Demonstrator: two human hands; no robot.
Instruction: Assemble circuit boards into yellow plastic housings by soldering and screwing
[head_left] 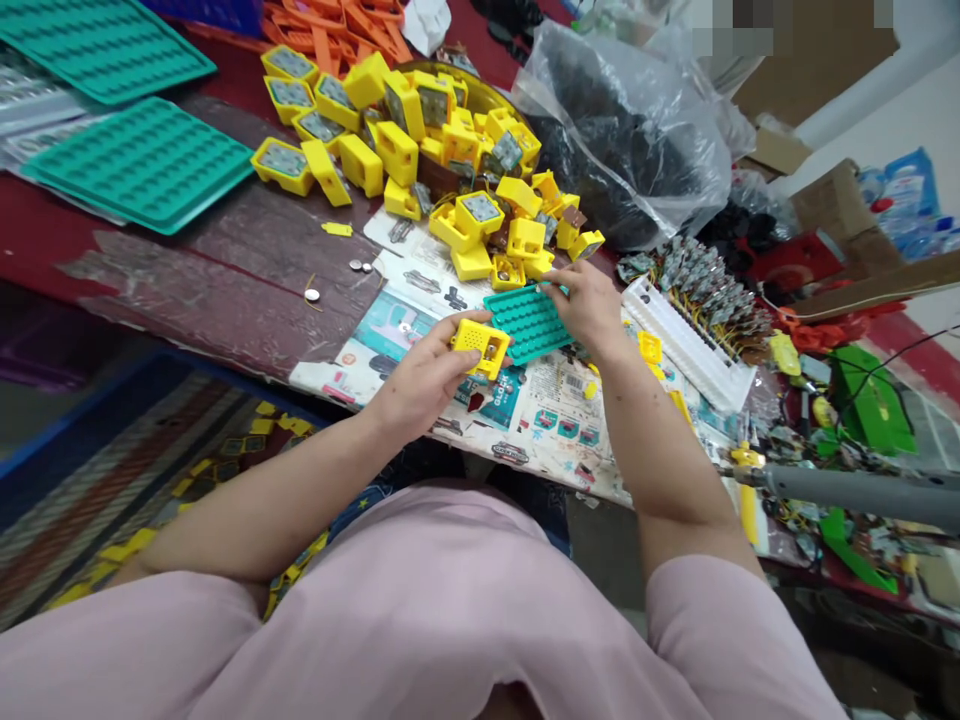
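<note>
My left hand [431, 375] is closed round a small yellow plastic case [480, 350]. The case has a grid of tiny holes and an open compartment with a metallic part inside. My right hand [589, 305] is at the far right corner of a small teal ribbed tray [529, 325], thumb and fingertips pinched together. Whatever lies between those fingertips is too small to make out. Just beyond them, a heap of similar yellow cases [465, 140] spreads over the table, some showing grey faces, others open hollows.
Two larger teal trays [139, 165] lie at left. Loose button cells [356, 266] and a yellow cover [337, 230] are nearby. A clear plastic bag [622, 140], a white rack [690, 345] with wired circuit boards [705, 285], and a grey rod-like tool [847, 495] stand to the right.
</note>
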